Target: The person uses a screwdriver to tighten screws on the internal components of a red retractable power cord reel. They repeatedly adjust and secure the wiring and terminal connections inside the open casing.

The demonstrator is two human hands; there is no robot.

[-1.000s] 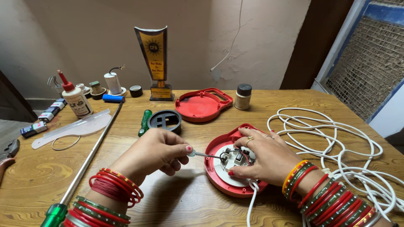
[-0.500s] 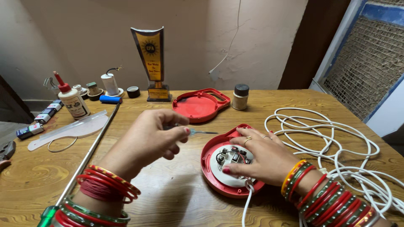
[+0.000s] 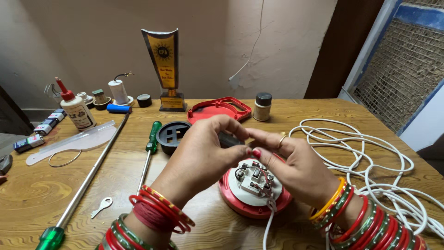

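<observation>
- Risk: both hands meet in the air right above the open red reel base (image 3: 252, 206). Whatever small part they pinch could drop into the exposed white socket block (image 3: 256, 180) and its wires, or roll off the wooden table (image 3: 27, 194).
- Risk: the white cord (image 3: 370, 166) lies in loose loops just beside the right wrist; bangles or forearm could snag a loop and drag the base.
- Risk: the thin wires on the socket block look loose; a bump from the hands coming down could pull one out.
- Left hand (image 3: 203, 150): fingers curled, thumb and fingertips closed on a small dark piece (image 3: 227, 139). Can't tell what the piece is, mostly hidden.
- Right hand (image 3: 289, 162): fingers pinched toward the same dark piece, tips touching or nearly touching the left hand's. Can't tell if it bears the piece or only steadies it.
- Base sits on the table directly below the hands, cord leading out at its near edge.
- Green-handled screwdriver (image 3: 150, 146) lies untouched left of the hands, next to a black round insert (image 3: 172, 134); red lid (image 3: 217, 109) further back.
</observation>
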